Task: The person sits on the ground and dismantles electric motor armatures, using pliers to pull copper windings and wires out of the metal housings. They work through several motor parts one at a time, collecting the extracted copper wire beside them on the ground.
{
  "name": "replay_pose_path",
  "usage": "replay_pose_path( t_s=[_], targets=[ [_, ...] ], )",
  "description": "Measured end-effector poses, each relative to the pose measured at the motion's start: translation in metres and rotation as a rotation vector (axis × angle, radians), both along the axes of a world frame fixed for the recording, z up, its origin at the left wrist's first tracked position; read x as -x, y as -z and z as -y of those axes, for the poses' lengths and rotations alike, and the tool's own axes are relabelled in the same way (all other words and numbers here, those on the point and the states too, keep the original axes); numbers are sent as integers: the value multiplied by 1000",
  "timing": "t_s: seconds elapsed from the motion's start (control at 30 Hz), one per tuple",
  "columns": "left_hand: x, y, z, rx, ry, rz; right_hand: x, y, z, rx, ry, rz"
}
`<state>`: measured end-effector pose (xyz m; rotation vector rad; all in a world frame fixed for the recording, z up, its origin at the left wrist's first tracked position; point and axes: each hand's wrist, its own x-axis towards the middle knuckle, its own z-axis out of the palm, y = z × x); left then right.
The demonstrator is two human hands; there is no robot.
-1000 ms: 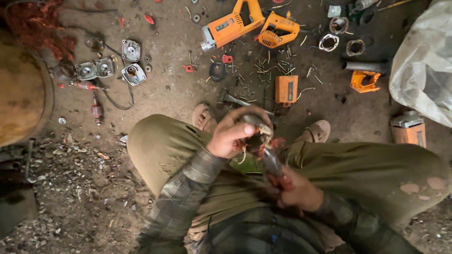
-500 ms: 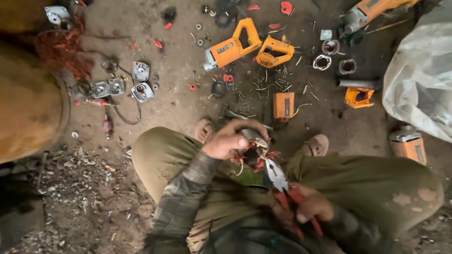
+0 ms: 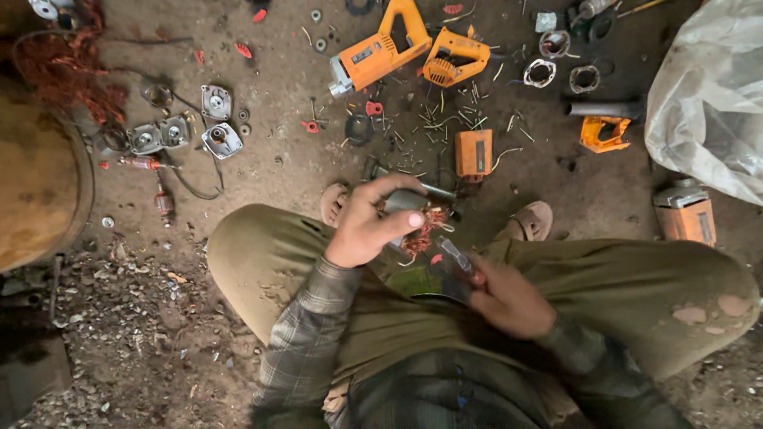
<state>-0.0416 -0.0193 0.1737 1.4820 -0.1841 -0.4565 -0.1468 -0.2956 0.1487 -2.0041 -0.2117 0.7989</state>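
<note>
Motor part (image 3: 409,208) mostly covered by the left hand (image 3: 367,226), only copper wire and a grey edge showing. Pliers (image 3: 455,256) blurred, handles swallowed by the right hand (image 3: 505,295). Plastic sack (image 3: 707,87) cut off by the right and upper edges. Rusty drum (image 3: 40,191) cut off at the left edge. Small screws and scraps (image 3: 445,119) in the upper middle too small to tell apart.

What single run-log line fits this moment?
left hand: grips motor stator | right hand: holds pliers near copper winding | orange tool casings on ground
</note>
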Motion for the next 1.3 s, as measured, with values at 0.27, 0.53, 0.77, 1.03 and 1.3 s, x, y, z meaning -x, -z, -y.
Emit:
replay_pose_path(
  t_s=[0.27,0.53,0.77,1.03,1.3],
  targets=[
    [4,-14,3,-161,58,112,-16,-11,-23,115,110,92],
    [11,-24,22,-390,-31,330,-14,1,-27,161,134,102],
    [16,-20,45,-641,-123,435,-9,16,-34,316,88,173],
    [19,3,37,-251,-167,214,-11,24,-37,263,114,-246],
    [16,39,20,587,-158,-443,18,33,-32,-574,224,-442]
  ],
)
